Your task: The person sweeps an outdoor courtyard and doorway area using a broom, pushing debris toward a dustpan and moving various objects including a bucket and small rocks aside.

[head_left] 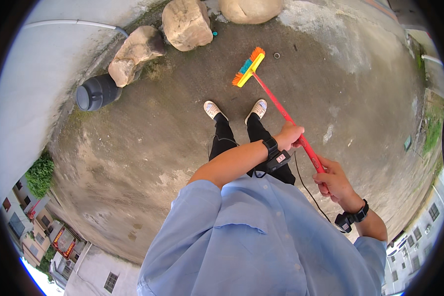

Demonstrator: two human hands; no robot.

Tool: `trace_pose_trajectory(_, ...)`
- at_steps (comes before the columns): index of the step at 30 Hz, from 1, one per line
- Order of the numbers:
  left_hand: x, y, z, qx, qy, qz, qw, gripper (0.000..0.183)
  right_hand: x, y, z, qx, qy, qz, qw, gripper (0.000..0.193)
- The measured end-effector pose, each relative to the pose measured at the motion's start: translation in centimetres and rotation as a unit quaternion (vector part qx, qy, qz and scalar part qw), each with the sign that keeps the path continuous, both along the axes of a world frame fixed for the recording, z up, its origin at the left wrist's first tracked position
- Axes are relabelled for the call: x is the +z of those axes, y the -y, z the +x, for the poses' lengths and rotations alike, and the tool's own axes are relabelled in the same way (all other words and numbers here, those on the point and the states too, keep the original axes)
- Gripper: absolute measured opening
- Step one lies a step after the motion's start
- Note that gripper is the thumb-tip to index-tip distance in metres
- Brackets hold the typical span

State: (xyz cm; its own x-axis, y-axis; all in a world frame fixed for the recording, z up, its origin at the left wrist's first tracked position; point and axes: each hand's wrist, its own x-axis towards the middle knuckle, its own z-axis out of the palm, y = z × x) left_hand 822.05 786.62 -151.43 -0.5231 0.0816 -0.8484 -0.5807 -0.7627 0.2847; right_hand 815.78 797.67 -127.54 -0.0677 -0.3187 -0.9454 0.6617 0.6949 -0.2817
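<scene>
A broom (274, 98) with a red handle slants across the picture in front of me. Its yellow head, fitted with orange and teal bristles, is on or close to the concrete ground ahead of my feet. Midway along the handle, my left hand (289, 136) is wrapped round it. My right hand (334, 181) grips the handle closer to its upper end, nearer my body. Both wrists wear black straps with small dark devices, and a thin black cable hangs between them.
Large tan rocks (186, 24) stand along the far left wall, beside a dark grey barrel (97, 92). A small ring-shaped object (277, 55) lies right of the broom head. My light shoes (256, 109) stand on the stained concrete (148, 128). Grass (433, 127) grows at the right edge.
</scene>
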Motion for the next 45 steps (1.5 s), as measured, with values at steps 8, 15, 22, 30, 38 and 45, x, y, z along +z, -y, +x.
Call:
trace_pose_trajectory(8, 0.2, 6.9, -4.7, 0.003, -0.046, -0.168, 0.985, 0.025, -12.7, -2.5, -1.6, 0.187, -0.449, -0.271, 0.831, 0.067)
trace_pose_trajectory(15, 0.1, 16.2, -6.5, -0.043, -0.019, -0.243, 0.969, 0.026, -19.3, 12.5, -4.9, 0.200, -0.450, -0.212, 0.844, 0.055)
trace_pose_trajectory(22, -0.5, 15.2, -6.3, 0.001, -0.012, -0.112, 0.994, 0.014, -13.9, 9.1, -5.8, 0.266, -0.394, -0.171, 0.863, 0.060)
trace_pose_trajectory(30, -1.9, 13.2, -3.7, 0.029, 0.000, -0.047, 0.998, 0.019, -11.3, 2.6, 0.4, 0.217, -0.383, -0.127, 0.889, 0.066)
trace_pose_trajectory(38, -6.9, 10.9, -0.3, -0.128, 0.040, -0.012, 0.991, 0.024, -12.1, 3.0, 1.6, 0.174, -0.214, -0.099, 0.956, 0.067)
trace_pose_trajectory(45, -0.9, 3.7, 0.0, -0.104, -0.008, 0.049, 0.993, 0.017, -4.6, -3.5, 1.7, 0.054, -0.095, -0.070, 0.992, 0.070)
